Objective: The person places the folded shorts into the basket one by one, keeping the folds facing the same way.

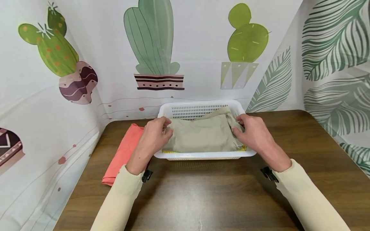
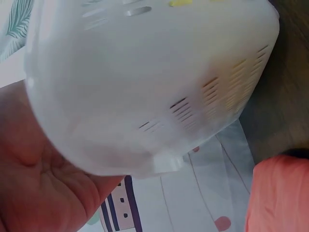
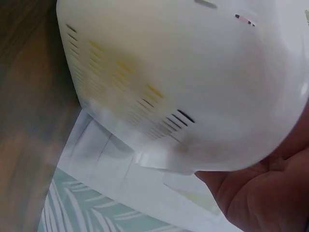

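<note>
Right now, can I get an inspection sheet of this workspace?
Surface: dark brown wooden table.
Job's things: white slotted plastic basket holding a folded beige cloth over something yellow.
Clutter: folded coral-orange cloth on the table, left of the basket.
Hands: left hand grips the beige cloth's left edge; right hand grips its right edge.
Cables: nothing seen; black clips at both wrists.
Surroundings: cactus-print curtain, leaf-print curtain.

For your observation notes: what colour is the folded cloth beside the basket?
Coral orange folded cloth, clearest in the head view.
</note>
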The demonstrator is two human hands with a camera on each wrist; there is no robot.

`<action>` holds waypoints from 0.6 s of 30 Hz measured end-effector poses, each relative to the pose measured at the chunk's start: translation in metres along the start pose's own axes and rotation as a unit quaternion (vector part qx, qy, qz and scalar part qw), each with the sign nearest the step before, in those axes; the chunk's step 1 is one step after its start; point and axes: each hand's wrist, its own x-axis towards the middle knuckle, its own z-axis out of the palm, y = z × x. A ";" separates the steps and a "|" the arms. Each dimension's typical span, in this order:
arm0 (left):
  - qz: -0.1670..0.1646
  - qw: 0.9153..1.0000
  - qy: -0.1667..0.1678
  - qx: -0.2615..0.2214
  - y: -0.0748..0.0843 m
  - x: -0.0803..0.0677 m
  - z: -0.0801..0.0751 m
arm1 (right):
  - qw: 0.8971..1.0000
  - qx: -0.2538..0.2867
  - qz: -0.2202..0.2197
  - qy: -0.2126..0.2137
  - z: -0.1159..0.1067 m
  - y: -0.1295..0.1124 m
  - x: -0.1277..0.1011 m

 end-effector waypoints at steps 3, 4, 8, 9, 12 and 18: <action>0.005 1.000 0.002 -0.007 0.000 -0.003 -0.002 | 1.000 -0.001 -0.002 0.004 -0.001 -0.001 -0.003; 0.006 1.000 0.003 -0.010 0.000 -0.004 -0.003 | 1.000 -0.001 -0.002 0.005 -0.002 -0.001 -0.004; 0.007 1.000 0.008 -0.015 -0.001 -0.010 -0.007 | 1.000 0.001 -0.001 0.003 -0.006 -0.003 -0.008; 0.006 1.000 0.009 -0.015 -0.002 -0.012 -0.008 | 1.000 0.003 -0.001 0.004 -0.008 -0.003 -0.009; 0.010 1.000 0.014 -0.005 -0.004 -0.017 -0.011 | 1.000 0.009 -0.004 0.010 -0.011 -0.004 -0.013; 0.025 0.999 0.028 0.013 -0.006 -0.028 -0.018 | 0.999 0.011 -0.022 0.034 -0.015 -0.005 -0.021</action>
